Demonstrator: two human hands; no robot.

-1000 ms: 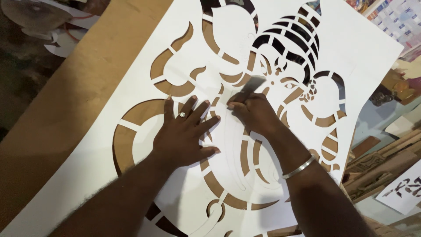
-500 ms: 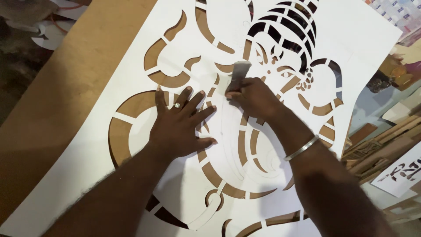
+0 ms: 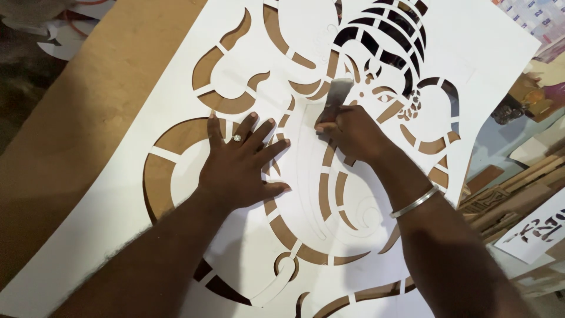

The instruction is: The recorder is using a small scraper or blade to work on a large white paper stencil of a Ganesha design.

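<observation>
A large white stencil sheet (image 3: 471, 53) lies across the middle of the frame, running from the lower left to the upper right, with curved shapes cut out of it. Through the cut-outs a brown board (image 3: 88, 129) shows beneath; the same board lies bare along the left side of the frame.

The left hand (image 3: 238, 168) lies flat on the sheet just left of centre, palm down, fingers spread wide and pointing toward the top of the frame. It holds nothing. A ring (image 3: 237, 138) sits on one finger.

The right hand (image 3: 353, 132) is just right of centre, closed around a grey-bladed cutting tool (image 3: 337, 93). The tool's upper end points toward the top of the frame and stands out above the knuckles; whether its tip touches the sheet cannot be told, as the hand covers the lower part. The two hands are near each other but apart. A metal bangle (image 3: 415, 202) circles the right wrist.

At the right edge of the frame, off the sheet, lie wooden strips (image 3: 524, 188) and a smaller white cut-out sheet (image 3: 538, 232). White paper scraps (image 3: 65, 47) lie at the upper left.
</observation>
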